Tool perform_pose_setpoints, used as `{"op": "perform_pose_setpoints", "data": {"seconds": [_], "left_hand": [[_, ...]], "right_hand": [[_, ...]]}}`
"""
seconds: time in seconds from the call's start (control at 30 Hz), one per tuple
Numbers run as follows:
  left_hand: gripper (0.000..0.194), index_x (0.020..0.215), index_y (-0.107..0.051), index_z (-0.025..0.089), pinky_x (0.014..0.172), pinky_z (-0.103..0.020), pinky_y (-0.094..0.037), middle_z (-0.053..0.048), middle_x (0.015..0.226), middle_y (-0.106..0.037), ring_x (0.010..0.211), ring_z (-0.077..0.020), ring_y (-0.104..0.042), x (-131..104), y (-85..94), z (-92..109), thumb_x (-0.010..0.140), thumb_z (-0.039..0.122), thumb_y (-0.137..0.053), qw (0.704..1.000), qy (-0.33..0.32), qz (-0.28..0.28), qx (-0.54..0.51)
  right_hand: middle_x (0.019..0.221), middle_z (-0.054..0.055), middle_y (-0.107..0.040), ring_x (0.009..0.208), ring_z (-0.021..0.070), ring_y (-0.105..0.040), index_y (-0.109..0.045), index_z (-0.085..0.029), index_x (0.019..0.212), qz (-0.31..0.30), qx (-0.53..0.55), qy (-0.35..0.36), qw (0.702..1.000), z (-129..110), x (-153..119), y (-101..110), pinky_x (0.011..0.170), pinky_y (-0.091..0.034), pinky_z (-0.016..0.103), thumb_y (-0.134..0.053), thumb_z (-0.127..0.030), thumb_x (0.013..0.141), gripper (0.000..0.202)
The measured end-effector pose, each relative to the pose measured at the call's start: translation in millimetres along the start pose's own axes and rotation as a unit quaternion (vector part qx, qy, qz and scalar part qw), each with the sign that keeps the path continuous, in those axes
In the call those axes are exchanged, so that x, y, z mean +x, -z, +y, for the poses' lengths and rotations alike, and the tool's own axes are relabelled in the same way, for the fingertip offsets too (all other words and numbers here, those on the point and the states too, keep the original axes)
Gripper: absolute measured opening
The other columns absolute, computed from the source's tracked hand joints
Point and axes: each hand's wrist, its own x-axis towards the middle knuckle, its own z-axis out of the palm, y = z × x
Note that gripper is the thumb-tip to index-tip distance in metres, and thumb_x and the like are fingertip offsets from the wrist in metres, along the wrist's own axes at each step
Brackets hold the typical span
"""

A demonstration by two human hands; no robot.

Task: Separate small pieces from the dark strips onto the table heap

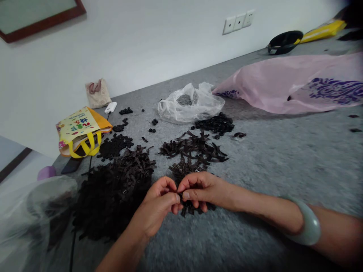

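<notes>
My left hand [160, 204] and my right hand [201, 189] meet fingertip to fingertip at the lower middle. Both pinch a small dark piece [180, 195], mostly hidden by the fingers. Behind and beneath them lies a pile of short dark strips with shiny bits [181, 168]. A much larger heap of black strips [113, 196] spreads left of my left hand. Farther back are loose dark strips [195, 147] and a pile of round black pieces [217, 124]. More small black pieces [115, 145] sit behind the large heap.
A clear plastic bag [193, 105] stands at the back middle, a pink bag [283, 83] at the right. On the left are a yellow handled bag [78, 126], a patterned pouch [98, 94] and a large clear bag [25, 219]. A black bowl [285, 41] rests near the wall.
</notes>
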Motion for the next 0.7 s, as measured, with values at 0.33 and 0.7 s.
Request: {"op": "perform_pose_setpoints", "data": {"seconds": [0.33, 0.7], "left_hand": [[0.022, 0.082, -0.058, 0.018, 0.067, -0.026, -0.048, 0.001, 0.071, -0.065, 0.065, -0.0134, -0.065, 1, 2.7, -2, 0.073, 0.024, -0.077, 0.998, -0.057, -0.024, -0.025], [0.012, 0.085, -0.065, 0.019, 0.069, -0.029, -0.052, 0.000, 0.077, -0.071, 0.067, -0.0169, -0.072, 1, 2.7, -4, 0.080, 0.025, -0.073, 0.989, -0.108, 0.017, 0.103]], "right_hand": [[0.071, -0.001, -0.065, 0.058, 0.0087, -0.055, -0.070, -0.017, 0.096, 0.070, -0.196, 0.139, 0.968, -12, -11, 1, 0.052, -0.043, 0.020, -0.068, -0.037, 0.089, 0.022], [0.092, 0.005, -0.066, 0.077, 0.0137, -0.063, -0.070, -0.019, 0.105, 0.074, -0.412, 0.277, 0.865, -4, -16, 7, 0.067, -0.048, 0.025, -0.059, -0.035, 0.097, 0.021]]}}
